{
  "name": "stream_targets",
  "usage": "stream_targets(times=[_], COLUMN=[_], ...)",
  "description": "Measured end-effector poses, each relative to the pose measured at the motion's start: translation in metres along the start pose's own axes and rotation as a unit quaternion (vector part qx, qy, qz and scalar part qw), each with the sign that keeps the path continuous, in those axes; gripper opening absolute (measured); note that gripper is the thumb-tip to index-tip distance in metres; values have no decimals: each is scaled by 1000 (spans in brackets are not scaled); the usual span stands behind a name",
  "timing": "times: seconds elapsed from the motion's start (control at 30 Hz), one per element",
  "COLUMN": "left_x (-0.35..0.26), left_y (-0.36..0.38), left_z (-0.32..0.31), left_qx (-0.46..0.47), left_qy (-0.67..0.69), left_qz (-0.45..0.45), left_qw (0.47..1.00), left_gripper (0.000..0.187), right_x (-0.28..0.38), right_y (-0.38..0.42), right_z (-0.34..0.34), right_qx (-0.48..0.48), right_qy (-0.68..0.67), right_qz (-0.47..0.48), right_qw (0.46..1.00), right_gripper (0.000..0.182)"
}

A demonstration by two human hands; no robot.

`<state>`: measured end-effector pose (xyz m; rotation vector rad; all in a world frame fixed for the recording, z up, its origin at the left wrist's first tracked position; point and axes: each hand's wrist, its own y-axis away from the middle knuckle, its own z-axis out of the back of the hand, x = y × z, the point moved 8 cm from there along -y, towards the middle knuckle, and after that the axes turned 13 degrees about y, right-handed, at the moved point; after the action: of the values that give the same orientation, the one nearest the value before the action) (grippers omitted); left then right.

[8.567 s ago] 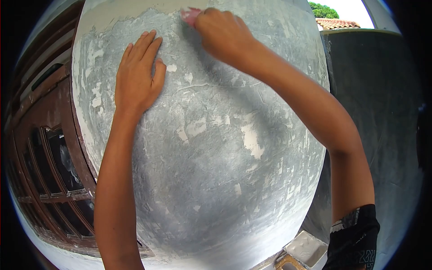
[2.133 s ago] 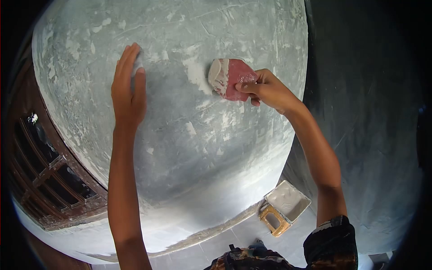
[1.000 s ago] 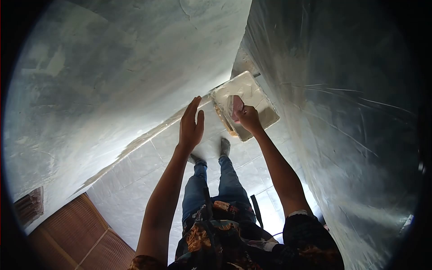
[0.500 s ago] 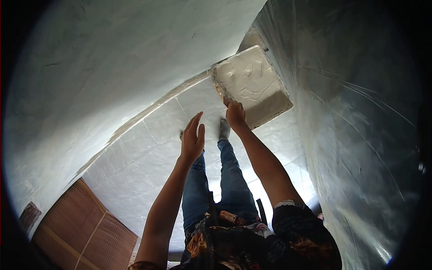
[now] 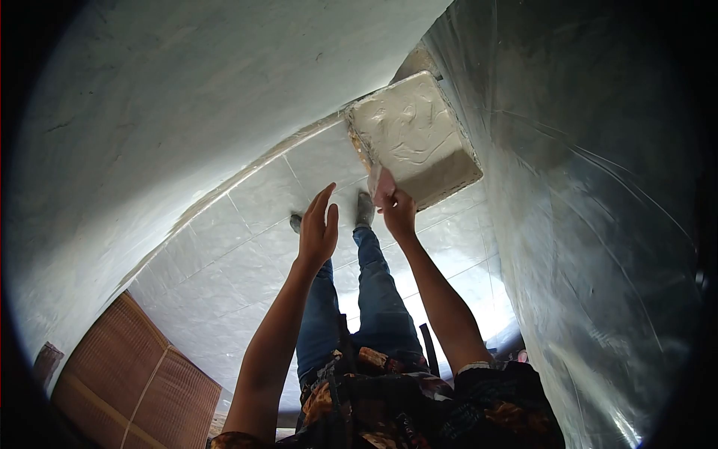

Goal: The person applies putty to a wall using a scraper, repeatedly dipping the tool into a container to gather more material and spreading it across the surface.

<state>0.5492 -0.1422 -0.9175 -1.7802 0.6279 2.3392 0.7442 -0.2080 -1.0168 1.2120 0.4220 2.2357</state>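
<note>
My right hand (image 5: 397, 212) is closed round a flat pinkish scraper (image 5: 382, 185) with a pale, smeared edge. It is just off the near left corner of a shallow rectangular tray (image 5: 357, 152). Thick off-white plaster (image 5: 407, 123) fills that tray, ridged and swirled at the far end and smoother in the shaded near end. To the left, my left hand (image 5: 319, 232) is held up over the floor with its fingers stretched out, and it holds nothing.
A pale, smooth wall (image 5: 187, 97) rises on the left. Clear plastic sheeting (image 5: 591, 224) hangs along the right side. My shoes stand on light floor tiles (image 5: 262, 191) below the tray. A brown ribbed panel (image 5: 134, 374) lies at the lower left.
My right hand has drawn back from the tray's edge and turned, so the scraper's flat face now shows. My left hand has barely moved.
</note>
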Motion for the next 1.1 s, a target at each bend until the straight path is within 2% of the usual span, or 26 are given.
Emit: stream_targets(times=[0.03, 0.07, 0.1, 0.17, 0.2, 0.3, 0.33, 0.4, 0.43, 0.5, 0.53, 0.57, 0.6, 0.63, 0.67, 0.7, 0.77, 0.83, 0.97, 1.03, 1.1], left_x=[1, 1, 5, 12, 13, 13, 13, 15, 18, 21, 22, 23, 22, 21, 21, 21, 25, 31, 39, 40, 41], left_y=[1, 0, 1, 3, 3, 7, 9, 12, 13, 13, 14, 14, 13, 12, 14, 15, 15, 16, 21, 25, 27], left_z=[-1, -2, -5, -6, -7, -7, -6, -4, -3, -3, -2, -1, -1, 0, 1, 2, 1, 0, -6, -7, -6], left_qx=[1, 4, 6, 6, 7, 4, 4, 7, 7, 6, 6, 5, 4, 1, -2, -3, -6, -3, -1, -1, -3], left_qy=[5, 10, 11, -1, -1, -7, 0, 5, 6, 11, 10, 9, 11, 11, 11, 12, 18, 20, 14, 10, 7], left_qz=[10, 19, 20, 0, 1, 3, 14, 27, 32, 34, 36, 39, 37, 37, 39, 42, 55, 47, 27, 27, 26], left_qw=[1000, 1000, 1000, 1000, 1000, 1000, 1000, 1000, 999, 999, 999, 999, 999, 999, 999, 999, 998, 999, 1000, 1000, 1000], left_gripper=[44, 44, 44, 43, 43, 42, 42, 42, 42, 42, 43, 43, 43, 43, 43, 43, 44, 44, 43, 43, 43], right_x=[-27, -38, -48, -83, -82, -92, -94, -89, -86, -79, -77, -78, -77, -83, -81, -70, -21, -15, -51, -54, -53], right_y=[3, 6, 2, 0, 2, 19, 25, 36, 47, 66, 74, 81, 82, 81, 71, 66, 60, 44, 7, -1, -10], right_z=[0, -1, -8, -50, -60, -104, -117, -140, -149, -159, -154, -145, -134, -125, -92, -66, 9, 51, 63, 50, 46], right_qx=[-39, -67, -69, -85, -104, -146, -146, -140, -144, -95, -96, -53, -11, -11, -38, -60, -130, -138, -87, -39, -50], right_qy=[-270, -427, -426, -638, -643, -681, -681, -729, -720, -690, -688, -560, -413, -412, -212, 2, 119, 152, 220, 261, 247], right_qz=[-168, -222, -224, -293, -299, -359, -360, -335, -358, -357, -357, -363, -357, -357, -234, -96, 54, 81, 88, 127, 145], right_qw=[947, 874, 874, 707, 697, 621, 621, 581, 576, 623, 624, 743, 837, 839, 948, 994, 983, 975, 968, 956, 957], right_gripper=[13, 14, 14, 15, 19, 19, 19, 24, 24, 19, 19, 17, 17, 17, 15, 14, 15, 13, 13, 15, 16])
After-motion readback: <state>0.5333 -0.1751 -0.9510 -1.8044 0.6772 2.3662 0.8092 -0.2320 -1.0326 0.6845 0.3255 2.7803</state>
